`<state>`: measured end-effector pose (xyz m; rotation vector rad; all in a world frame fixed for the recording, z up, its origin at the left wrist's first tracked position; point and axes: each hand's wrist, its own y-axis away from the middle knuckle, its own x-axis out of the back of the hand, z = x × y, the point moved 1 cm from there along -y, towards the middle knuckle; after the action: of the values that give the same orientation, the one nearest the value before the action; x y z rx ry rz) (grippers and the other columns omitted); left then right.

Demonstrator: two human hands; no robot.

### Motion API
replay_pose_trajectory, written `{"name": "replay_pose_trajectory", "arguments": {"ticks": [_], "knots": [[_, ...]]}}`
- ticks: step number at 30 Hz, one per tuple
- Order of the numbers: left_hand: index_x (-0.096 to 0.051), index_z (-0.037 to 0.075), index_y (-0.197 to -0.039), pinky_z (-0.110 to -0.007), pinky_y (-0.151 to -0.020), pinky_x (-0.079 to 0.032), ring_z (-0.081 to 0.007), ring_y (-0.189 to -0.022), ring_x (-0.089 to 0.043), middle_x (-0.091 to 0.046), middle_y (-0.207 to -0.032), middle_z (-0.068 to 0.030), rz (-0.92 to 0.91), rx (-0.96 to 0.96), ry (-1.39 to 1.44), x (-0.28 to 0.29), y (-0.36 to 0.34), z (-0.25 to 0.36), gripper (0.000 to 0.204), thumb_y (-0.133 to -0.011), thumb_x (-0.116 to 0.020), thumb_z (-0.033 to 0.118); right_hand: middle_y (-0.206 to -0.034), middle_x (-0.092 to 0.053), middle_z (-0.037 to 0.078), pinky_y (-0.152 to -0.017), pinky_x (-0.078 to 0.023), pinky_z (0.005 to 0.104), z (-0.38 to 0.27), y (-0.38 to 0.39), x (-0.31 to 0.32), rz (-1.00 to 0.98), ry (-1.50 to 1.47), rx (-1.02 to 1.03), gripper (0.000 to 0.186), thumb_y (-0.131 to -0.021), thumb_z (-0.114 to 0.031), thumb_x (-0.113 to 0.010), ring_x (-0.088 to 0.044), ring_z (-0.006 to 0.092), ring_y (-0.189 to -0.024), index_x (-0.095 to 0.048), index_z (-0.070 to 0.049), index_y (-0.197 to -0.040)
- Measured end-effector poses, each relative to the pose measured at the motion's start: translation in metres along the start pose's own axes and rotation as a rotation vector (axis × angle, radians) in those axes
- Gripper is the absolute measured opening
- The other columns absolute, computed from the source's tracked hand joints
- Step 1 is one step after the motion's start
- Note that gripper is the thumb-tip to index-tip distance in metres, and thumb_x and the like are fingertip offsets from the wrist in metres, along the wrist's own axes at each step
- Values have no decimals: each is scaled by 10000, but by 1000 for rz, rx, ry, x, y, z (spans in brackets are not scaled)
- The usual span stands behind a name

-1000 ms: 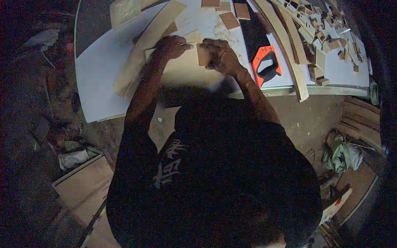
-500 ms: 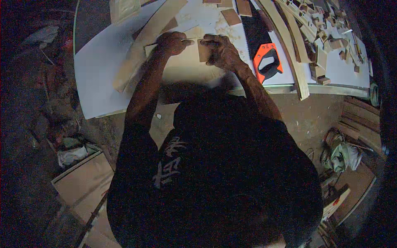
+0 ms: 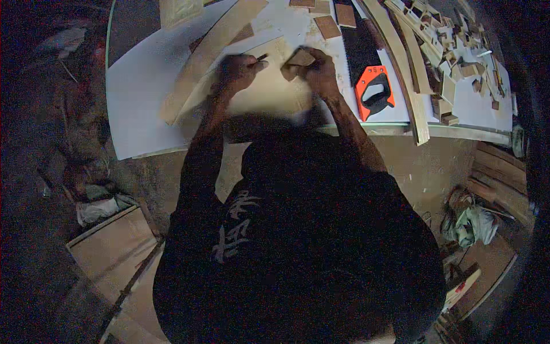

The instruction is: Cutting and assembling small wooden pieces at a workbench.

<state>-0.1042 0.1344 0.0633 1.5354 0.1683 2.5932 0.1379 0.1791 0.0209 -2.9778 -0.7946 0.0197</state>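
Observation:
My right hand (image 3: 322, 73) is closed on a small flat wooden piece (image 3: 301, 58), gripping it between thumb and fingers above the white tabletop (image 3: 137, 97). Opposite it, my left hand (image 3: 236, 74) pinches a short, thin dark stick (image 3: 262, 57), too small and blurred to tell its kind. A pale wooden board (image 3: 266, 94) lies beneath and between both hands. To the right of my right hand rests a handsaw (image 3: 375, 94) with an orange and black handle, its dark blade pointing away from me.
Long wooden strips (image 3: 404, 63) run along the right, one end past the table's front edge. Offcuts (image 3: 452, 46) are heaped at the far right. A long plank (image 3: 215, 57) lies at the left, and small brown pieces (image 3: 326, 27) lie at the back. A carton (image 3: 114, 241) stands below left.
My hands have drawn apart and the right one has tilted the wooden piece flatter. The thin stick now shows more clearly in my left hand. The whole view has shifted slightly.

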Motion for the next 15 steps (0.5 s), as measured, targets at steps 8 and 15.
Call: {"name": "replay_pose_trajectory", "arguments": {"ticks": [8, 15], "knots": [[-651, 6, -767, -463, -693, -467, -380, -680, -614, -606, -696, -196, 56, -35, 29, -6, 2, 18, 594, -919, -512, 563, -956, -716, 94, -742, -535, 285, 4, 18, -2, 318, -188, -70, 448, -746, -65, -768, -673, 169, -818, -614, 24, -1157], [-628, -4, -725, -458, -676, -462, -383, -668, -605, -607, -693, -213, 86, -10, 0, -17, 0, 9, 566, -926, -528, 515, -905, -655, 60, -599, -534, 285, 9, 19, 11, 399, -293, -111, 214, -904, -54, -641, -625, 142, -726, -583, 0, -1103]]}}
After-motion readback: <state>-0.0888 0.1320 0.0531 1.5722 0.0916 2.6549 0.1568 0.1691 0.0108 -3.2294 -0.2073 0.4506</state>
